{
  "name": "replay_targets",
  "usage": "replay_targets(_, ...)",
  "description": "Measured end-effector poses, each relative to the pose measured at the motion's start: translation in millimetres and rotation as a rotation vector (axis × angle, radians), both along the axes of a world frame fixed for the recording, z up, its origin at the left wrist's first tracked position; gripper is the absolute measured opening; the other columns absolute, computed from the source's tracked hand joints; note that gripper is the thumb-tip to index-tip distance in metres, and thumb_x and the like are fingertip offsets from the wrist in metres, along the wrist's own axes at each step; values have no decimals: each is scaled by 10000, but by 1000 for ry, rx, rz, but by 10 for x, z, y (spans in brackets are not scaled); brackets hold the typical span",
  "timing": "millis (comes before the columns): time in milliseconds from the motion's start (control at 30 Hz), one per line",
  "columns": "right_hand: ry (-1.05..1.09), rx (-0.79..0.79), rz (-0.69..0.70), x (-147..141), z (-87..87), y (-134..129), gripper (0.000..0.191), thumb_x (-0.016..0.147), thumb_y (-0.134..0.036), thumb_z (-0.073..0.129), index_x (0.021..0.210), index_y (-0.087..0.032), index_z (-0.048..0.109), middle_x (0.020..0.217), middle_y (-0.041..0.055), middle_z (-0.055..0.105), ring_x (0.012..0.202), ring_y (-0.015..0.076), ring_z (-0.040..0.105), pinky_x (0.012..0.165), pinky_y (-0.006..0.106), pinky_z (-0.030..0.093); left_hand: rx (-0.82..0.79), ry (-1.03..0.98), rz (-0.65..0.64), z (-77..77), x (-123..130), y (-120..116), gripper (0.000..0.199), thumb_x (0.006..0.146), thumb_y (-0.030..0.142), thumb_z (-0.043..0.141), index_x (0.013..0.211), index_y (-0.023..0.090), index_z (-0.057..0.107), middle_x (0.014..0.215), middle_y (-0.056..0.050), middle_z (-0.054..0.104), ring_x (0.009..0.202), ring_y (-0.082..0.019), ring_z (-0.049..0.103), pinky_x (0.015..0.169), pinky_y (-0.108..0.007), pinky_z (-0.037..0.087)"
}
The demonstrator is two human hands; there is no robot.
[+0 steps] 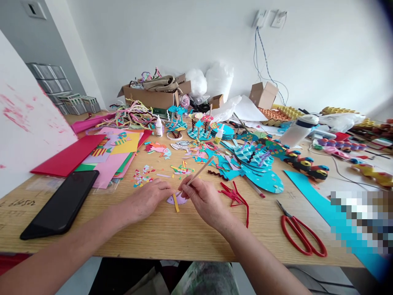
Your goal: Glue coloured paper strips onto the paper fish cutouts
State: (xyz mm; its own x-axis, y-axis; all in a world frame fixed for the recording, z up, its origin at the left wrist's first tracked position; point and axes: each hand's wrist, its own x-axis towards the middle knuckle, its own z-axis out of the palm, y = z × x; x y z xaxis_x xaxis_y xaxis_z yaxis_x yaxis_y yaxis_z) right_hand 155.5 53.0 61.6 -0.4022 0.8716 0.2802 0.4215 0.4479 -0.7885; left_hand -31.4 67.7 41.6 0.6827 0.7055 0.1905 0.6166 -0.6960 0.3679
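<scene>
Two hands [207, 200] at purple fish [181, 200] | stick [202, 170] in right

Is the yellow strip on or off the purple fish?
On: the strip crosses the fish, its near end past the edge. Whether it's glued, I can't tell.

Cannot see the whole small purple paper fish [170, 200] behind the fingers of the right hand [206, 201] and under a narrow yellow paper strip [176, 205]. Cannot tell contact from nearness between fish and left hand [151, 197], or make out the lower tip of the slim pale wooden stick [202, 168]. Cannot read the label on the small white plastic bottle [159, 128], or identify anything beneath the pixelated patch [364, 221] at right. Cannot follow the bright blue paper sheet [316, 200] past the right edge.
</scene>
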Motion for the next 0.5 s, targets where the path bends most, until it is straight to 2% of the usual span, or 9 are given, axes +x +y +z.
replay_targets(200, -60, 45, 25, -49, 15, 25, 139, 855, -173, 399, 783, -188, 516, 712, 12, 601, 672, 117, 575, 603, 215, 422, -112, -17, -11, -58, -6, 48, 320, 909, 244, 296, 988, 238, 607, 989, 7, 591, 957, -161, 466, 866, -298, 334)
replay_targets(500, -99, 61, 40, -66, 0, 32, 132, 854, -165, 401, 784, -192, 509, 688, 5, 597, 658, 118, 575, 601, 215, 411, -72, -33, -68, -82, -10, 74, 272, 893, 234, 355, 955, 227, 620, 986, 1, 594, 960, -166, 471, 882, -307, 321)
